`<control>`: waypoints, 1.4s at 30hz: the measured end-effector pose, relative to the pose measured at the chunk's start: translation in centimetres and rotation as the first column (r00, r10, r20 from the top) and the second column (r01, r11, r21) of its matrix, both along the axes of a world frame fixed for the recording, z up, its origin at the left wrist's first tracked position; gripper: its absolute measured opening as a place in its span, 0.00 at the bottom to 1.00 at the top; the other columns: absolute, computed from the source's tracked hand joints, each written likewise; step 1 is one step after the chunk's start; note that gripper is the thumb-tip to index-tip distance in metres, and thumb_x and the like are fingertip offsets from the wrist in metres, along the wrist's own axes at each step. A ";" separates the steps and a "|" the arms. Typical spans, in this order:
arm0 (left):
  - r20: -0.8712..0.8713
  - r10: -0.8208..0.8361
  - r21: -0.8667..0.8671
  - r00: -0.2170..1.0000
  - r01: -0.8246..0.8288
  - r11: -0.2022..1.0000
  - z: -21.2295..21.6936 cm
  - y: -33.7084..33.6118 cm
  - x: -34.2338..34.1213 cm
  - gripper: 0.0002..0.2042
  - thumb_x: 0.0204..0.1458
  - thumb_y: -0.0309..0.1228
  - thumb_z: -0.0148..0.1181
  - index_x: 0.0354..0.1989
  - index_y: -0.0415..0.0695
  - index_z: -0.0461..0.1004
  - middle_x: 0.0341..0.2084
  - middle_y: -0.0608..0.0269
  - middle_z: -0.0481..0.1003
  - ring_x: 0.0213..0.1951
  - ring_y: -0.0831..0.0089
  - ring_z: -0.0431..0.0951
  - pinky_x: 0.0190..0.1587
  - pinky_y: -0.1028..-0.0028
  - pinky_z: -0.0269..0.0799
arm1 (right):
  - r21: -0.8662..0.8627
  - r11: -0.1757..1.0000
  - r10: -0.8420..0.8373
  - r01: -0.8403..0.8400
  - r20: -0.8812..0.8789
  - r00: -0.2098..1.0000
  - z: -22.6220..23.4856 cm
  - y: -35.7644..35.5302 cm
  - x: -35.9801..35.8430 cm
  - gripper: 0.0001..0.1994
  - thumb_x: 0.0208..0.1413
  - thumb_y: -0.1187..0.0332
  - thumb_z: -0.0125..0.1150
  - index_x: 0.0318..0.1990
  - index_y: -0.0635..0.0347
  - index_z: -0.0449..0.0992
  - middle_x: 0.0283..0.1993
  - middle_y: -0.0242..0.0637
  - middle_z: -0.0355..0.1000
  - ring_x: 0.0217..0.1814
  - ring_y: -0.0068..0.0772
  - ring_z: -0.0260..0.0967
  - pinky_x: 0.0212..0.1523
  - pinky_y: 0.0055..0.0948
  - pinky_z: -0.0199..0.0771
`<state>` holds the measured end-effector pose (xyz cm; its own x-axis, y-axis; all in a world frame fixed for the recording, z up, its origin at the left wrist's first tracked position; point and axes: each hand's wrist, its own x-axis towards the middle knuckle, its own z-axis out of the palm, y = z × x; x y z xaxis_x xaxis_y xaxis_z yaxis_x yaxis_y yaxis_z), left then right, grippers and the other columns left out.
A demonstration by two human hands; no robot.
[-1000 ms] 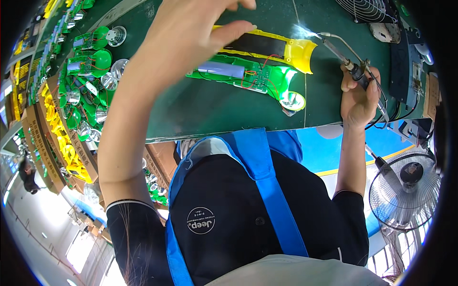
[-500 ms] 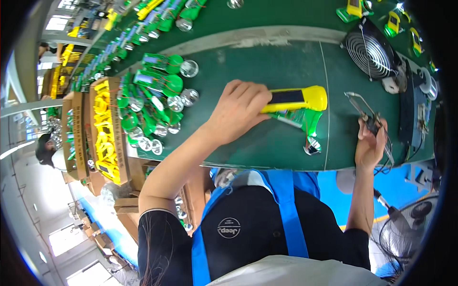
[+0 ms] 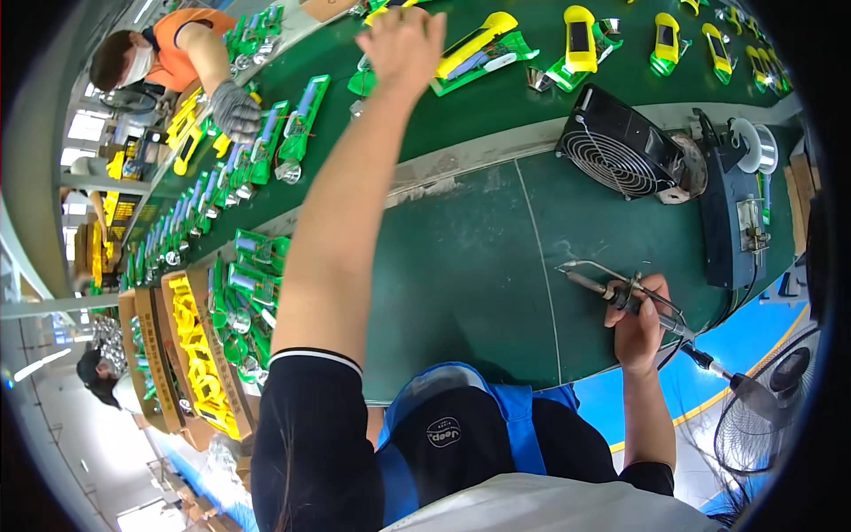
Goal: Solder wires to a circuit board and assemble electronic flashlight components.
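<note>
My left hand (image 3: 403,49) reaches far over the green belt at the top, its fingers bent down around a partly assembled yellow-and-green flashlight (image 3: 361,83) that it mostly covers. Another such flashlight (image 3: 479,46), its yellow and green shells apart, lies just right of that hand. My right hand (image 3: 640,315) grips a soldering iron (image 3: 622,296) with a thin feed tube beside it; the tip points up and left over the green bench (image 3: 452,293).
A black fan (image 3: 620,142) and a dark box with a solder spool (image 3: 753,146) stand at the right. Green shells (image 3: 253,284) lie left, near a carton of yellow parts (image 3: 202,355). A co-worker's gloved hand (image 3: 235,111) touches units at upper left.
My left hand has carried the yellow-and-green flashlight from the bench up to the belt. The soldering iron has shifted left and lower in view. A co-worker has come into view.
</note>
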<state>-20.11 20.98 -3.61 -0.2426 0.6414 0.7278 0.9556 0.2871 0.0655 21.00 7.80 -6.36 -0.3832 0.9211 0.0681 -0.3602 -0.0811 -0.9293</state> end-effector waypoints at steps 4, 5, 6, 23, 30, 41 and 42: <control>-0.302 0.062 -0.494 0.951 -0.212 0.843 0.3 -2.3 -4.3 0.24 0.52 0.42 0.52 0.60 0.68 0.59 0.44 0.51 0.70 0.46 0.58 0.70 0.53 0.52 0.52 | -0.014 0.998 0.062 -0.062 0.012 0.998 0.3 0.3 0.6 0.15 0.54 0.58 0.52 0.34 0.62 0.60 0.19 0.38 0.64 0.17 0.27 0.63 0.39 0.29 0.68; -0.306 0.024 -0.608 0.952 -0.214 0.765 0.5 -3.0 -4.5 0.23 0.52 0.40 0.52 0.59 0.68 0.60 0.43 0.52 0.70 0.46 0.58 0.70 0.53 0.52 0.52 | -0.025 0.997 0.067 -0.067 0.008 0.998 0.2 0.3 0.5 0.15 0.54 0.58 0.51 0.34 0.62 0.60 0.19 0.38 0.64 0.17 0.27 0.63 0.41 0.30 0.68; -0.305 -0.006 -0.708 0.952 -0.223 0.670 0.8 -3.9 -4.5 0.23 0.51 0.39 0.52 0.58 0.69 0.61 0.41 0.52 0.70 0.45 0.58 0.70 0.53 0.52 0.52 | -0.035 0.996 0.079 -0.079 0.002 0.997 0.2 0.4 0.4 0.15 0.55 0.58 0.51 0.34 0.62 0.60 0.19 0.38 0.64 0.18 0.28 0.63 0.43 0.31 0.67; 0.971 0.203 -0.219 0.128 0.122 0.968 8.7 -43.4 12.3 0.23 0.54 0.40 0.53 0.56 0.42 0.62 0.31 0.56 0.76 0.30 0.76 0.74 0.33 0.77 0.70 | 0.069 0.962 0.268 -0.262 -0.086 0.960 -3.6 2.5 1.5 0.14 0.60 0.59 0.45 0.45 0.58 0.67 0.38 0.38 0.66 0.33 0.25 0.54 0.38 0.22 0.55; -0.601 0.716 -0.634 0.355 -0.758 -0.155 10.7 -72.7 2.1 0.39 0.41 0.27 0.59 0.64 0.62 0.50 0.61 0.64 0.59 0.63 0.65 0.57 0.60 0.52 0.51 | -0.053 0.956 0.276 -0.287 -0.156 0.948 -6.8 8.5 3.9 0.18 0.61 0.58 0.43 0.45 0.67 0.64 0.36 0.37 0.60 0.37 0.28 0.54 0.40 0.26 0.55; -0.203 0.481 -0.836 0.853 -0.407 0.368 7.7 -73.5 -8.5 0.41 0.35 0.32 0.65 0.62 0.54 0.52 0.59 0.58 0.57 0.61 0.59 0.57 0.61 0.55 0.50 | 0.629 0.756 0.204 -0.183 0.039 0.978 -4.4 6.8 0.1 0.14 0.54 0.57 0.53 0.35 0.60 0.70 0.29 0.37 0.64 0.32 0.29 0.59 0.36 0.26 0.59; -0.077 0.495 -0.817 0.866 -0.340 0.466 6.9 -73.9 -8.5 0.39 0.35 0.33 0.65 0.61 0.53 0.55 0.56 0.55 0.59 0.59 0.57 0.59 0.59 0.57 0.53 | 0.544 0.828 0.135 -0.135 0.040 0.990 -4.0 5.8 -0.2 0.13 0.52 0.58 0.55 0.33 0.59 0.71 0.28 0.37 0.65 0.31 0.30 0.60 0.35 0.26 0.60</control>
